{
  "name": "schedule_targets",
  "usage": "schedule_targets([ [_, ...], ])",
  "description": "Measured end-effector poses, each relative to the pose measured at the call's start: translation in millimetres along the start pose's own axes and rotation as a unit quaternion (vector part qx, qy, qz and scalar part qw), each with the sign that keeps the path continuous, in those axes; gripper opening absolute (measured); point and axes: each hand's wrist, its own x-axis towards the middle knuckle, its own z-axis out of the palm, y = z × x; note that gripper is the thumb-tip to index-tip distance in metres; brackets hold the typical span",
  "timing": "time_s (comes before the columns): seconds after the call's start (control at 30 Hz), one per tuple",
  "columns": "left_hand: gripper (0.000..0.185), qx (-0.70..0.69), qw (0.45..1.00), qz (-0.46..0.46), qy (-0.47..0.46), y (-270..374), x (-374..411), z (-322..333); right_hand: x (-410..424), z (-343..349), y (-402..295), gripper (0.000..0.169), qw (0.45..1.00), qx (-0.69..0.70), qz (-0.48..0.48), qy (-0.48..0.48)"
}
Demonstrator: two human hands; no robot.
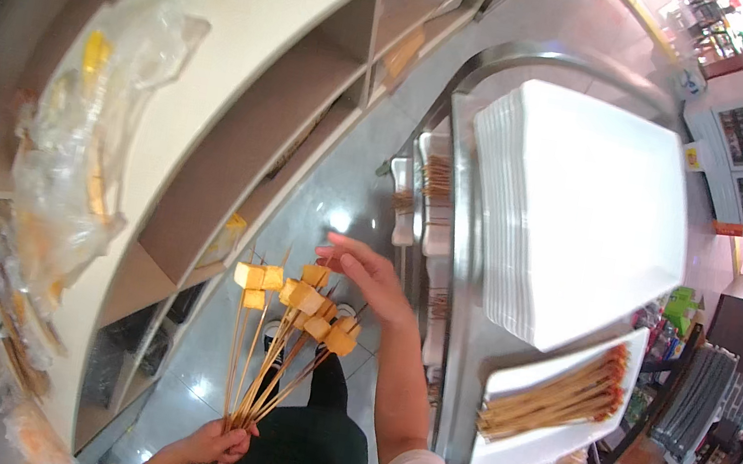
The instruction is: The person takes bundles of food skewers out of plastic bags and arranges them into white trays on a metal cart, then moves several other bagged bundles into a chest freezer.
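Observation:
My left hand is closed around the lower ends of a bundle of wooden skewers, low in the view. The skewers fan upward, and pale yellow cubes of food are threaded near their tips. Just right of and above the cubes, my right hand is raised with its fingers partly spread; nothing shows in it, and whether a fingertip touches the rearmost cube cannot be told.
To the right, a metal cart bears stacked white trays and a white tray of skewers. Smaller skewer trays sit lower down. At left, plastic bags lie on a pale shelf unit.

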Motion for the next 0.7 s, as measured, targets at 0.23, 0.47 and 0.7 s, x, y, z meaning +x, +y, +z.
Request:
schedule_targets([
  [0.23, 0.026, 0.092, 0.991, 0.093, -0.039, 20.2, -96.0, 74.2, -67.1, 78.5, -186.8, 0.012, 0.993, -0.08, -0.088, 0.016],
  [0.47, 0.02, 0.22, 0.96, 0.148, -0.087, 76.2, -111.2, 114.5, -104.6, 64.0, -314.1, 0.011, 0.958, -0.166, -0.189, 0.136],
  [0.7, 0.018, 0.319, 0.94, 0.118, -0.038, 205.4, -73.6, 113.0, -193.1, -87.3, -462.6, 0.014, 0.76, -0.033, -0.419, 0.496],
])
